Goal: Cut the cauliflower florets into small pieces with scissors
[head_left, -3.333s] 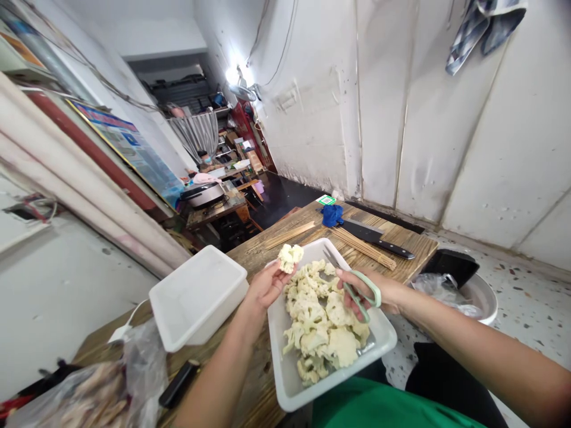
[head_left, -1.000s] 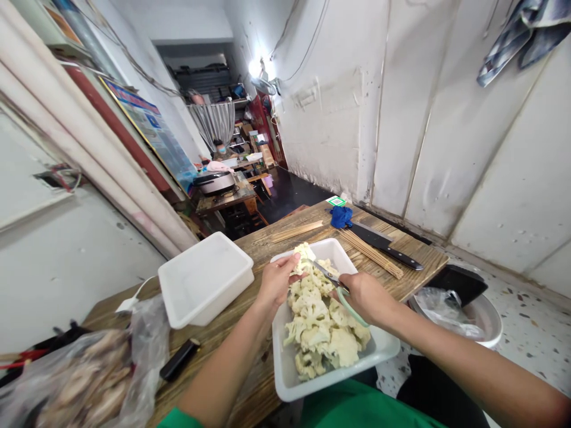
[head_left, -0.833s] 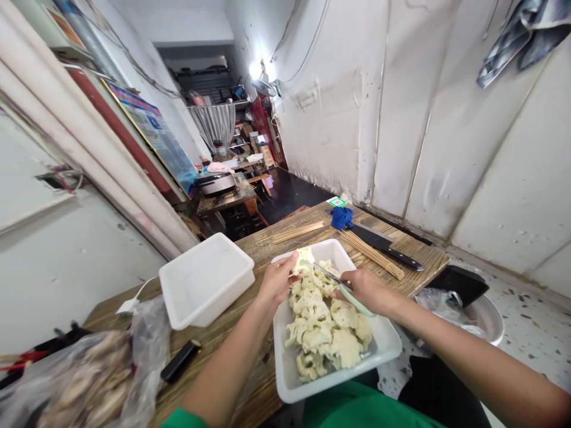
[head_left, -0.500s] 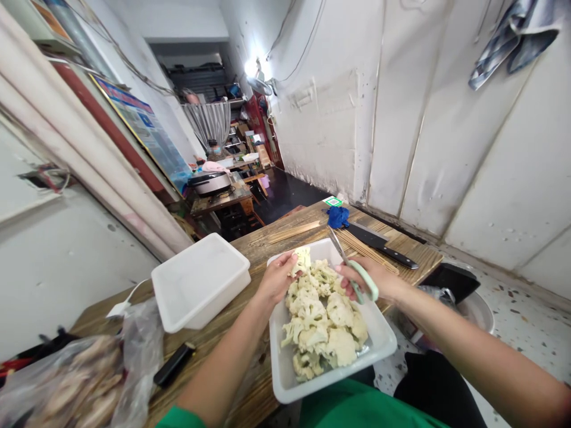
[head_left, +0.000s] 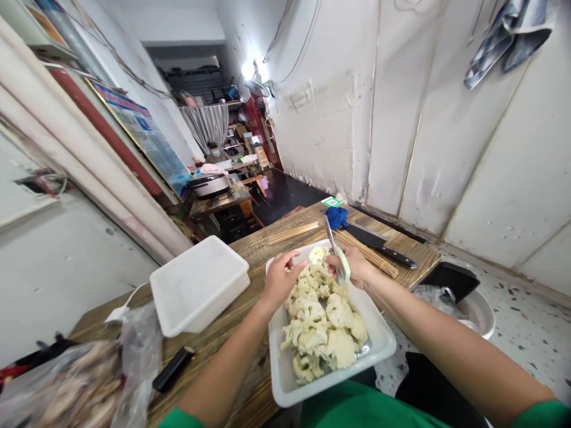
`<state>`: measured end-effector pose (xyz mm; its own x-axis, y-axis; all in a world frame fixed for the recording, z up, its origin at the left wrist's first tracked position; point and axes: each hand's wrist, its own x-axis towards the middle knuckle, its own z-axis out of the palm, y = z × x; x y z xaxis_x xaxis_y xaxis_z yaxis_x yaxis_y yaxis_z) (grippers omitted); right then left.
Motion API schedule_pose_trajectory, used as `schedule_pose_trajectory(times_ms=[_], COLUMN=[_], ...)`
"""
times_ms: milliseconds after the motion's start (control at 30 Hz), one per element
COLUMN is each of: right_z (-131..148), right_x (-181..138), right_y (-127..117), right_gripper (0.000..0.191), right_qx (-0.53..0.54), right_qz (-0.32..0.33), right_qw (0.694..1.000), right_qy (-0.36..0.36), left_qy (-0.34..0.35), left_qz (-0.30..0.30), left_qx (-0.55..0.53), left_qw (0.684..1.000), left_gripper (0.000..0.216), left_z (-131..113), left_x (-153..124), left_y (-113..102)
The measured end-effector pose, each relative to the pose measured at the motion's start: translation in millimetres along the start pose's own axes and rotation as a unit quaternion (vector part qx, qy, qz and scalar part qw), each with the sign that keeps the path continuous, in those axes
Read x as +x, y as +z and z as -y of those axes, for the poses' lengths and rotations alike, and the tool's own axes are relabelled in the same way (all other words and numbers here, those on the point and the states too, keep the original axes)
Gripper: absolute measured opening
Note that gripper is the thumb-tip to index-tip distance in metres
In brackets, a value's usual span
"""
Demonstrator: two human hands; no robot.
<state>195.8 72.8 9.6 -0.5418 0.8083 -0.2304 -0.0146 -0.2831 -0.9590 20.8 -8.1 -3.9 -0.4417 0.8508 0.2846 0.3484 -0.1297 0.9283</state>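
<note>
Pale cauliflower florets point(head_left: 312, 318) fill much of a white plastic tray point(head_left: 387, 345) at the table's front edge. My left hand point(head_left: 280, 278) hovers over the tray's far left part, thumb and fingers apart with nothing between them. In my right hand point(head_left: 350, 266) is a pair of scissors point(head_left: 341, 261) with light green handles, blades pointing up and away. A yellowish cauliflower piece point(head_left: 318, 255) sits at the far end of the tray, between the two hands. My right fingertips are close to it; whether they touch it I cannot tell.
A second white tub point(head_left: 198, 282) stands left on the wooden table point(head_left: 238, 351). A black-handled knife point(head_left: 379, 245), wooden skewers point(head_left: 366, 252) and a blue cloth point(head_left: 335, 216) lie beyond the tray. A plastic bag point(head_left: 84, 380) and a black handle point(head_left: 173, 368) are front left.
My left hand has let go of a cauliflower piece, which now rests at the tray's far end. My right hand with the scissors has moved left, towards it.
</note>
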Motion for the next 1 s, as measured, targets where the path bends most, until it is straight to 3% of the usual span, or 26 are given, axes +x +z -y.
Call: schedule_pose_trajectory(times_ms=[67, 167, 267, 400, 467, 533, 700, 800, 1000], right_z=[1.4, 0.4, -3.4, -8.6, -8.1, -4.7, 4.1, -0.2, -14.6], right_x=[0.6, 0.4, -0.7, -6.4, -14.4, -26.2, -54.2, -61.2, -70.6], right_y=[-5.1, -9.5, -10.8, -19.6, -29.7, -40.5, -51.1, -48.1, -55.9], right_gripper=[0.024, 0.024, 0.027, 0.037, 0.040, 0.040, 0.043, 0.041, 0.039], right_qx=[0.012, 0.019, 0.017, 0.034, -0.014, -0.127, -0.388, -0.424, -0.408], right_qz=[0.026, 0.064, 0.116, 0.117, 0.091, 0.087, 0.076, 0.067, 0.045], right_qw=[0.999, 0.997, 0.992, 0.993, 0.995, 0.983, 0.899, 0.887, 0.897], right_qy=[0.019, 0.044, 0.043, -0.005, -0.047, -0.100, -0.185, -0.172, -0.162], left_qy=[0.028, 0.045, 0.034, -0.005, -0.040, -0.086, -0.139, -0.156, -0.189], left_qz=[0.014, 0.089, 0.147, 0.063, 0.029, 0.036, 0.062, 0.100, 0.173], left_qx=[-0.006, -0.030, -0.069, -0.094, -0.095, -0.128, -0.185, -0.183, -0.162], left_qw=[0.999, 0.995, 0.986, 0.994, 0.994, 0.987, 0.971, 0.966, 0.953], left_gripper=[0.041, 0.058, 0.045, 0.019, 0.016, 0.023, 0.033, 0.034, 0.035], left_z=[-0.4, -8.8, -16.2, -17.1, -16.6, -17.3, -22.0, -24.4, -34.4], left_x=[1.3, -0.9, -4.3, -5.6, -4.4, -2.9, -3.2, -5.0, -1.7], left_y=[-4.1, -0.4, 9.2, 16.2, 16.0, 15.1, 16.4, 20.2, 39.0])
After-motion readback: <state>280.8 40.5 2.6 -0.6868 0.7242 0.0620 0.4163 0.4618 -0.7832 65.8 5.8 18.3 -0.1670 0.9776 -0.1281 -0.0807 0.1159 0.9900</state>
